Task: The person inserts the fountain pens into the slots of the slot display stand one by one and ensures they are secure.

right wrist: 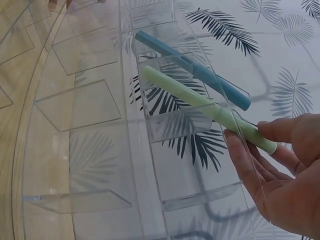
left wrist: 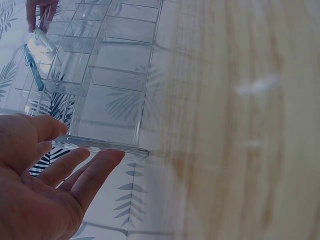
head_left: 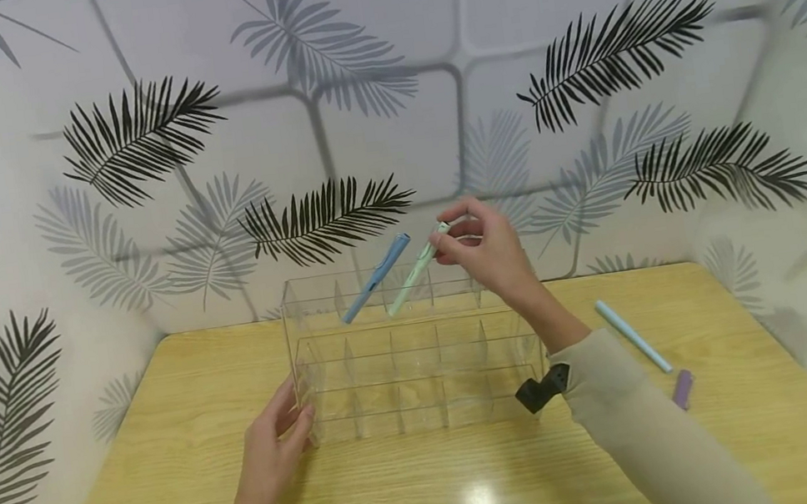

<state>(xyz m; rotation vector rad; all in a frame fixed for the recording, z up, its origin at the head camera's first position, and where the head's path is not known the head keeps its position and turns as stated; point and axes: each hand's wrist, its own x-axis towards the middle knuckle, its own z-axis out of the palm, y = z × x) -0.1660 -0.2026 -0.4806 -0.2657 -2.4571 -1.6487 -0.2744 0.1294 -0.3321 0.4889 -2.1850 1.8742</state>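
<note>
My right hand [head_left: 482, 246] pinches a pale green pen [head_left: 417, 275] by its capped upper end, between thumb and fingers. The pen slants down into the back top row of a clear acrylic organizer [head_left: 424, 419] with several compartments. Beside it, a blue pen [head_left: 377, 279] leans in the same row, and the right wrist view shows both pens [right wrist: 180, 90] nearly parallel. At the organizer's left side, my left hand [head_left: 272, 449] rests with fairly straight fingers [left wrist: 97, 175] against the outer wall. Its thumb lies near the front edge.
On the wooden table [head_left: 202, 394], right of the organizer, lie a light blue pen [head_left: 633, 335] and a short purple object [head_left: 682, 390]. A leaf-patterned wall covering [head_left: 390, 144] stands behind the table. A black strap mount [head_left: 544, 388] sits at my right wrist.
</note>
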